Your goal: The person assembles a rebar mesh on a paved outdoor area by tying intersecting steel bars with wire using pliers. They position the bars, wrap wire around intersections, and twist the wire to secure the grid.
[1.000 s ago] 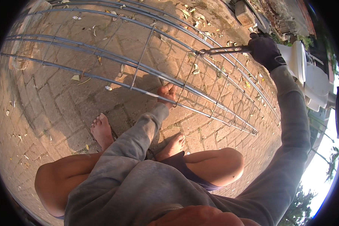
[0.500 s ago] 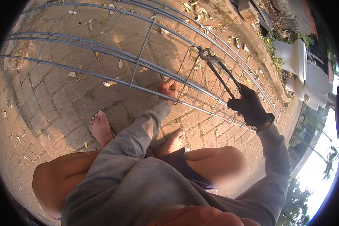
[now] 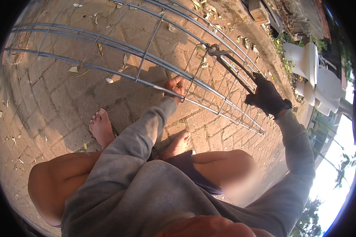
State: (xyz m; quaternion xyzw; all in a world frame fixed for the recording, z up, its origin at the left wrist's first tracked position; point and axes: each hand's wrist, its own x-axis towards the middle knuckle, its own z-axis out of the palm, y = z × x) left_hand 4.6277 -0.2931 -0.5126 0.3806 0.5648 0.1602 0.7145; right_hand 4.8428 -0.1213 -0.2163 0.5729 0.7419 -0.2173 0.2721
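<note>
My right hand (image 3: 267, 94), in a dark glove, is closed around the handles of dark pincers (image 3: 236, 68). Their head (image 3: 215, 50) sits at a corner of a stirrup, against one of the long bars of a steel rebar cage (image 3: 137, 80). Whether wire is between the jaws is too small to tell. My bare left hand (image 3: 174, 87) is low at the cage, fingers curled, between the nearest bar and the middle bars, right beside the same stirrup (image 3: 192, 83). What its fingers grip is partly hidden.
The cage runs from far left to right over brick paving (image 3: 67, 114) strewn with dry leaves. My bare feet (image 3: 101, 128) are just this side of it. A low concrete kerb (image 3: 279, 79) borders the far side; white toilets (image 3: 302, 59) stand at the right beyond it.
My right hand has moved up and slightly right, swinging the pincers' handles flatter while their head stays at the stirrup corner. My left hand keeps its place at the cage.
</note>
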